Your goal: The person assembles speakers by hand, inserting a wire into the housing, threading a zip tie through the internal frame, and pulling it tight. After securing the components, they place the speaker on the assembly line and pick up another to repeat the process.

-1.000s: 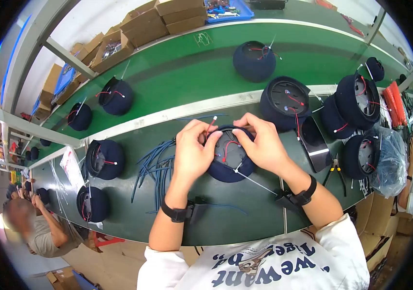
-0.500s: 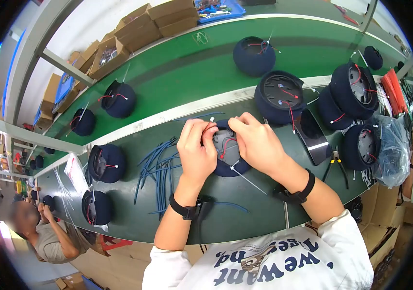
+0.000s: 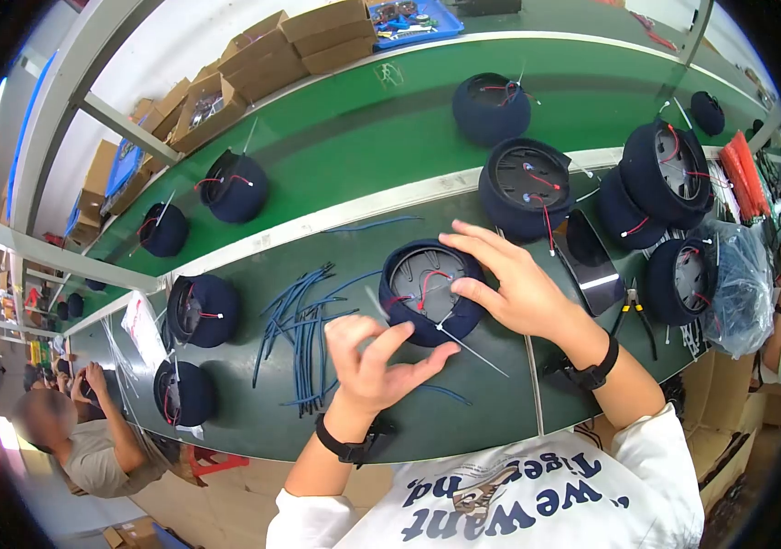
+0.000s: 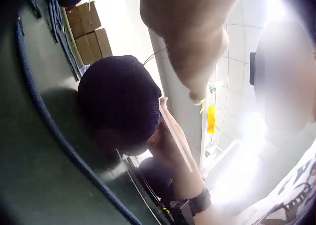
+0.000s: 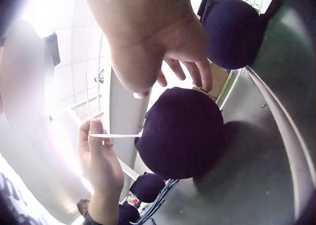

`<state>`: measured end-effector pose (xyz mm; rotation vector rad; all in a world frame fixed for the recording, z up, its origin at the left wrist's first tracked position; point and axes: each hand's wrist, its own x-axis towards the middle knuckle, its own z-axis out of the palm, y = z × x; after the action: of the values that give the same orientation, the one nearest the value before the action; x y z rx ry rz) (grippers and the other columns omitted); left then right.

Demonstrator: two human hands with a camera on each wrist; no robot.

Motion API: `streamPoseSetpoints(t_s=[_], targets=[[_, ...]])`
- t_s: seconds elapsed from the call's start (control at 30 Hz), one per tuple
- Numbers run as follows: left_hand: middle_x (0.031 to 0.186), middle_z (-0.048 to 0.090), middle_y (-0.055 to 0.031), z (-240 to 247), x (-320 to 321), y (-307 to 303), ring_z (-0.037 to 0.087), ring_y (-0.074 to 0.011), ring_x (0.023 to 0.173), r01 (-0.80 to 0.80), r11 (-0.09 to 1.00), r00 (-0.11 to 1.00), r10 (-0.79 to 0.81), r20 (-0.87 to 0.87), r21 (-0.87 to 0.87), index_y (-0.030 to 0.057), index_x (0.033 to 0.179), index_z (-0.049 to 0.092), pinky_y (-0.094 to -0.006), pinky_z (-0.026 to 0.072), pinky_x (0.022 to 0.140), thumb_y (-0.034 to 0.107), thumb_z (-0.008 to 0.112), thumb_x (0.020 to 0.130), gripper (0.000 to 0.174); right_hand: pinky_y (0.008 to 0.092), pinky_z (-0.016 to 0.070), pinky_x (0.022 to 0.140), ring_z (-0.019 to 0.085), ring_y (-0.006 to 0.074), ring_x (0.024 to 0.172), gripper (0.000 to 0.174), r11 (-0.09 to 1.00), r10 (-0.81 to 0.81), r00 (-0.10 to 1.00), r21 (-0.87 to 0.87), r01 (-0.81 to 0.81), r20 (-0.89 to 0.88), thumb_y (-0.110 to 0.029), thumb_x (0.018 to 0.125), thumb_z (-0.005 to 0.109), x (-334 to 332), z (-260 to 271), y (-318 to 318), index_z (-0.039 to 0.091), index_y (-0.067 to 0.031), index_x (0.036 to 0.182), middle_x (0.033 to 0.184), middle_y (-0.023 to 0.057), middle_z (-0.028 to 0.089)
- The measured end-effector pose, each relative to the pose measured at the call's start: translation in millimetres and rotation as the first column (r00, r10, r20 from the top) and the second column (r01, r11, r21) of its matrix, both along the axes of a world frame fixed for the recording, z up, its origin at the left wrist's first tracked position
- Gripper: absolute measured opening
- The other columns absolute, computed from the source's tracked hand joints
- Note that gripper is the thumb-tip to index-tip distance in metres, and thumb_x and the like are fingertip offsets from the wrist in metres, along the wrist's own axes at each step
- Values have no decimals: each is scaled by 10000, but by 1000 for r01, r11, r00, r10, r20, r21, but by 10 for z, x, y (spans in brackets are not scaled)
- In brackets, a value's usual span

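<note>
Navy housing [image 3: 427, 293] sits open side up at mid-bench, nearer the far edge than the near one, its red wire [image 3: 427, 282] looped across the grey inner face. Change noted against half a second ago: both hands were then bunched together at its far rim; now only the right hand [image 3: 514, 288] is on it, fingers spread and fairly straight across the right rim, steadying rather than gripping. The left hand [image 3: 377, 357] has come off and lifted toward the near edge, well apart from the housing. The right wrist view shows it pinching a thin white cable tie [image 5: 116, 135] between thumb and fingers, the remaining fingers loose. A second white tie [image 3: 473, 343] sticks out of the housing's near side and trails over the bench toward the near edge. Judgement: the two-handed fiddling at the rim looks finished or paused, with the tie free in the left hand and not yet threaded anywhere. Blue tubing lengths [image 3: 303, 320] lie in a loose pile to the left of the housing, pliers [image 3: 633, 316] lie toward the right end, and more navy units [image 3: 526, 188] stand along the far edge beside the green belt [image 3: 344, 137].
</note>
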<state>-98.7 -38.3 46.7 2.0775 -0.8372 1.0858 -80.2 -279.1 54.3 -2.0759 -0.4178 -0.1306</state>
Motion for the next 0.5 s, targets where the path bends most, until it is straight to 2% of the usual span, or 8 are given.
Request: streamPoseSetpoints(t_s=[0.1,0.17,0.23,0.3,0.33,0.37,0.47,0.5], targets=[[1026,622,-40,5,-82,111,609,-227,905,125,981,992,-120,-43,151,134,1078,725,-375,462,765,309,992,666,521,474,455,1152,543,436,1397,383,997,21,999,69,-24,45,-142,959,711,-78,-48,-117,659,-55,1329,1574,235,488],[1064,648,-39,60,-5,29,620,-243,937,248,934,955,-190,-230,258,134,1074,751,-385,459,792,265,973,677,473,501,419,1182,488,441,1457,367,991,99,992,84,-105,73,-52,904,690,-152,-57,-243,676,-78,1270,1594,231,463],[1124,686,-20,24,47,-33,633,-245,967,325,903,901,-206,-381,280,134,1136,779,-385,458,823,181,920,711,451,520,391,1201,438,453,1489,382,983,185,977,-18,-184,105,-59,886,701,-187,-64,-205,678,-80,1268,1609,231,444],[1120,688,-19,-86,81,-24,635,-246,965,336,903,913,-243,-329,266,139,1134,782,-381,456,829,162,916,709,446,542,347,1229,349,472,1541,398,972,226,969,-84,-218,103,-92,870,733,-222,-79,-142,682,-89,1265,1629,232,419],[1118,689,-19,-109,91,-34,635,-247,964,345,903,916,-263,-304,258,141,1133,783,-379,456,833,153,915,709,444,540,353,1225,363,472,1531,397,978,205,973,-65,-199,110,-98,865,741,-239,-72,-127,683,-89,1257,1620,232,428],[1046,661,-51,-109,111,-40,622,-262,936,352,906,922,-293,-253,236,107,1020,761,-386,460,813,193,957,677,405,539,359,1220,377,472,1521,396,982,185,976,-46,-181,116,-105,860,750,-257,-55,-112,685,-90,1250,1610,231,438],[954,605,-76,-98,71,23,603,-277,891,174,983,950,-154,-272,51,76,875,686,-390,465,789,273,1024,592,483,506,409,1182,441,465,1466,386,991,135,990,-13,-134,49,-121,836,781,-358,-47,-164,677,-65,1204,1552,232,481],[952,557,-86,-124,100,94,579,-273,875,91,993,954,-64,-294,79,56,898,612,-397,482,794,394,1074,460,721,496,420,1173,451,462,1455,373,993,111,994,-40,-111,-17,-116,832,782,-451,47,-188,677,-60,1186,1541,232,488]])
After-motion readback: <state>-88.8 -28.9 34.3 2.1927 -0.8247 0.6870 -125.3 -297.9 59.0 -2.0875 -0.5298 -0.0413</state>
